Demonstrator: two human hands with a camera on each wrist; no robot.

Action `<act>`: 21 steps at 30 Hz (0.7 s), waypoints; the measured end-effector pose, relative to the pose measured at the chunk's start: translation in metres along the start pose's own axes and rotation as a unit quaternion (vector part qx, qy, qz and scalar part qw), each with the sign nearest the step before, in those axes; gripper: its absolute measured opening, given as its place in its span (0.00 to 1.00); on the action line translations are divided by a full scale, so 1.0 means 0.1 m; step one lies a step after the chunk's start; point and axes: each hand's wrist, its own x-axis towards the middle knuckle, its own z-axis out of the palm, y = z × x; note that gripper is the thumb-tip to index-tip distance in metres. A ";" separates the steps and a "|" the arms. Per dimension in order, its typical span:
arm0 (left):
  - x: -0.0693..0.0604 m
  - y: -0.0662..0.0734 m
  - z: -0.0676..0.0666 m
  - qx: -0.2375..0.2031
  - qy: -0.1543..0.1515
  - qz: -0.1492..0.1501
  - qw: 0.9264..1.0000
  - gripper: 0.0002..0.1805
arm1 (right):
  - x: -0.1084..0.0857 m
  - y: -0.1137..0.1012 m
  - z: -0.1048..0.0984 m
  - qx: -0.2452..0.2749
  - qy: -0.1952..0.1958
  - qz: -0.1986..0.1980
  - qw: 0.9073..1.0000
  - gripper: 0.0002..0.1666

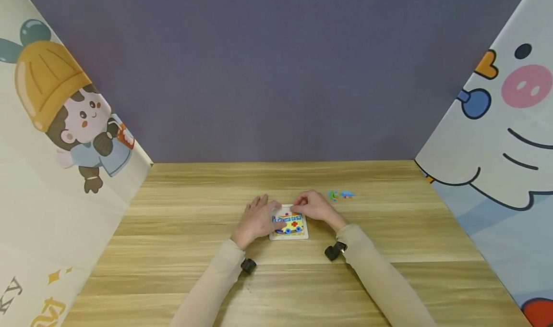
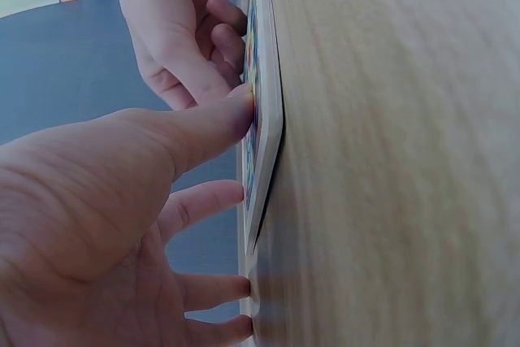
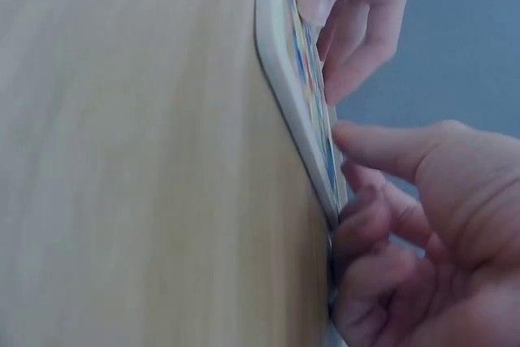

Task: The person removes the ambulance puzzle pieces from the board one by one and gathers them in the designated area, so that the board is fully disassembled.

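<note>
Lying on the surface (image 1: pixel 276 288) below the middle of the head view, the puzzle board (image 1: pixel 289 237) sits between two hands: the left hand (image 1: pixel 258 220), fingers apart, presses its thumb on the board; the right hand (image 1: pixel 315 206) curls at its upper right part, whether pinching anything unclear. Loose pieces (image 1: pixel 347 194) lie beyond, up and right, nearer the right hand.

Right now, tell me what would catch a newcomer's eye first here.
The cartoon figure in a yellow cap on the left wall and the pink snout on the right wall stand out first. Next comes the bright ambulance puzzle on the wooden table, between the left grip and the right grip.
</note>
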 end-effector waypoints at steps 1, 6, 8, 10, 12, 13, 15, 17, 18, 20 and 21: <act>0.00 0.00 0.00 -0.001 -0.001 0.000 1.000 0.33 | 0.01 -0.01 0.01 -0.004 0.005 0.007 1.000 0.11; -0.01 0.00 0.00 -0.004 -0.003 0.000 1.000 0.33 | 0.03 -0.03 0.06 -0.023 0.020 0.033 0.999 0.11; -0.01 0.01 0.01 -0.004 -0.002 0.000 1.000 0.33 | 0.03 -0.04 0.06 -0.028 0.024 0.038 0.999 0.11; 0.00 0.01 0.01 -0.003 -0.001 -0.001 1.000 0.33 | 0.04 -0.04 0.06 -0.030 0.027 0.040 0.998 0.10; 0.00 0.01 0.01 -0.002 -0.001 -0.002 1.000 0.33 | 0.04 -0.04 0.07 -0.032 0.028 0.039 0.998 0.10; 0.00 0.01 0.01 -0.002 -0.002 -0.002 1.000 0.33 | 0.04 -0.04 0.07 -0.032 0.028 0.039 0.998 0.09; 0.01 0.01 0.01 -0.002 -0.002 -0.002 1.000 0.33 | 0.05 -0.04 0.07 -0.031 0.029 0.040 0.998 0.09; 0.02 0.01 0.01 -0.002 -0.002 -0.002 1.000 0.33 | 0.05 -0.05 0.07 -0.030 0.030 0.039 0.998 0.09; 0.02 0.01 0.01 -0.002 -0.001 -0.002 1.000 0.33 | 0.05 -0.06 0.08 -0.030 0.031 0.039 0.998 0.09; 0.02 0.01 0.01 0.000 0.000 -0.002 1.000 0.33 | 0.04 -0.07 0.08 -0.028 0.033 0.039 0.998 0.09; 0.02 0.01 0.02 0.001 -0.001 -0.002 1.000 0.33 | 0.04 -0.07 0.08 -0.027 0.033 0.039 0.998 0.10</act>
